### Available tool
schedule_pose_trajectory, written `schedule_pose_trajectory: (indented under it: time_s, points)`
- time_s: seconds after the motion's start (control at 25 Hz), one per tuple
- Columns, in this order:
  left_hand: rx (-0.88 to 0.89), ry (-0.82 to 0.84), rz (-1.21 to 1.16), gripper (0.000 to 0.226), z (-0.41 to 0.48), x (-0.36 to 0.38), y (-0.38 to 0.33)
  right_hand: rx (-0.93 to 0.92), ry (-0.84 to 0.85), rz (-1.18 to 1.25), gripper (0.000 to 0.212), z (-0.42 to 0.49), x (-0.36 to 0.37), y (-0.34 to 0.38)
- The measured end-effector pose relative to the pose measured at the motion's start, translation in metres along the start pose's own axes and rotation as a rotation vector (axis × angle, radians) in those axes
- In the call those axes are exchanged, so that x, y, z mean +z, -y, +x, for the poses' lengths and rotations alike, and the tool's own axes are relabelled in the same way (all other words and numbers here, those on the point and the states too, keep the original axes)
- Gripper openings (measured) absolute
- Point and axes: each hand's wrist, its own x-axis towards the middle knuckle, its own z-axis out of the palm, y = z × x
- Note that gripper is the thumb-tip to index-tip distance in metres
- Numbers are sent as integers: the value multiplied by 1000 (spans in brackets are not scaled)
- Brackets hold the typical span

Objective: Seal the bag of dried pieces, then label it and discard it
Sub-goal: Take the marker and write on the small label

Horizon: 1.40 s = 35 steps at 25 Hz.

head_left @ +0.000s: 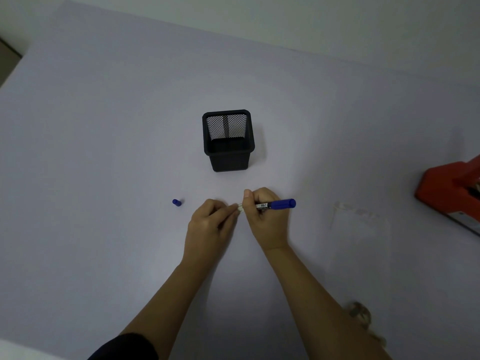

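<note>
My right hand (265, 219) grips a marker (275, 204) with a white barrel and a blue end that points right. Its tip end meets my left hand (210, 222), whose fingertips pinch a small white piece (240, 208), possibly a label, just above the table. The marker's tip is hidden between the two hands. A loose blue cap (177, 202) lies to the left of my left hand. A clear plastic bag (361, 242) lies flat at the right, with brownish dried pieces (361, 313) in its near end; neither hand touches it.
A black mesh pen holder (228, 152) stands upright beyond my hands, with nothing showing inside. A red device (446, 193) sits at the right edge, partly cut off. The table (104, 152) is pale lilac; its far edge meets a white wall.
</note>
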Motion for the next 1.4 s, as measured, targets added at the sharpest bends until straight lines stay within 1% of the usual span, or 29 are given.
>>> schedule_pose_trajectory:
  time_s: [0.48,0.68,0.96,1.04,1.16,1.4]
  points:
    - [-11,-3,-14,31,0,1,1,-13,-18,-12,39,0,3,-1]
    - [-30,3,-21,30,-1,1,0,-6,-18,-10,39,1,3,0]
    - [-113,35,-95,28,1,-2,-1,-32,-45,-39,38,1,3,-2]
    - [-96,37,-100,26,1,-2,-1,-33,-68,-27,38,1,3,-2]
    - [-87,21,-99,25,1,-2,0,-3,-81,-24,40,0,3,-2]
    - [-95,-12,-86,28,0,-1,-1,-13,-88,-100,39,-1,3,-2]
